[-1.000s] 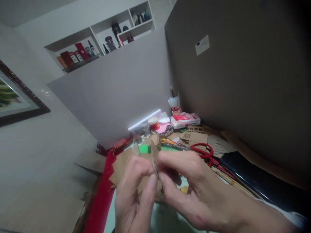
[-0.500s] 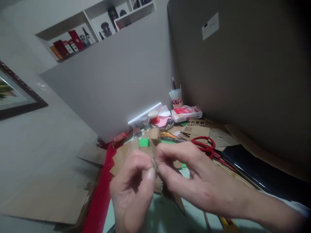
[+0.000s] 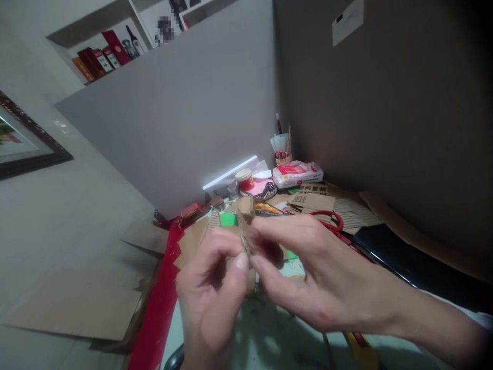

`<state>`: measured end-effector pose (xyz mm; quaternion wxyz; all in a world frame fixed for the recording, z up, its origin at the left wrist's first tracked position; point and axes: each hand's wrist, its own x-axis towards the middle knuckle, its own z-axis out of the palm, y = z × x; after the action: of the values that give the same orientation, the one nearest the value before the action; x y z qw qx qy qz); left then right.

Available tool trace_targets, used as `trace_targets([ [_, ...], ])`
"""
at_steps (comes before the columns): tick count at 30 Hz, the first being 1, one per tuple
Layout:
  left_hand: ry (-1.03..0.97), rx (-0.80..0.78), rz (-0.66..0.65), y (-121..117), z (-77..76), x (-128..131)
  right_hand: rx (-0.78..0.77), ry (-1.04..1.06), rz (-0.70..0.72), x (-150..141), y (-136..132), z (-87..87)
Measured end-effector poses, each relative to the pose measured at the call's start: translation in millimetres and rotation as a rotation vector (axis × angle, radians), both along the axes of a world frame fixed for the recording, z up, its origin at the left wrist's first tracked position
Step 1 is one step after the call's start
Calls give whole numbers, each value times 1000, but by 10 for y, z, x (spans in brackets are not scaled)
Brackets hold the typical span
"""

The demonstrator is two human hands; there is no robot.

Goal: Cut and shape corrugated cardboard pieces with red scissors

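In the head view, the left hand (image 3: 210, 293) and the right hand (image 3: 304, 272) meet above the near part of the table (image 3: 269, 334), both pinched shut on a small cardboard piece (image 3: 245, 241) held upright between them. Thumb and forefinger of each hand grip it from opposite sides, which looks like a way to steady the thin strip while working its edge. More brown cardboard scraps (image 3: 192, 239) lie just behind the hands, near a green block (image 3: 228, 219). Red scissors (image 3: 330, 222) rest beside the right hand, partly hidden by its fingers. A paper cup (image 3: 245, 180) and a wipes pack (image 3: 297, 173) stand well back by the wall. The piece's lower half is covered by the fingers, and motion blur softens its shape.
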<state>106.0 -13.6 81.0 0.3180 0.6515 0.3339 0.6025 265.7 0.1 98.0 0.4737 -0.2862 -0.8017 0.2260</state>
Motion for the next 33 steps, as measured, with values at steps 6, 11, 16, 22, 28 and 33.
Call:
trace_targets([
  [6, 125, 118, 119, 8, -20, -2, 189, -61, -15, 7, 12, -40],
  [11, 142, 152, 154, 4, -18, 3, 183, -93, 38, 26, 17, -45],
  [16, 142, 116, 102, -1, -5, -25, 170, -74, 99, 42, 38, -17],
  [22, 119, 81, 71, 12, -8, -19, 179, -26, 45, 16, 23, -56],
  [28, 106, 57, 46, 24, -13, 2, 61, 77, 50, -15, 15, -20],
  [33, 75, -13, -5, 34, -15, 0, -151, 29, -7, 8, 22, 17],
])
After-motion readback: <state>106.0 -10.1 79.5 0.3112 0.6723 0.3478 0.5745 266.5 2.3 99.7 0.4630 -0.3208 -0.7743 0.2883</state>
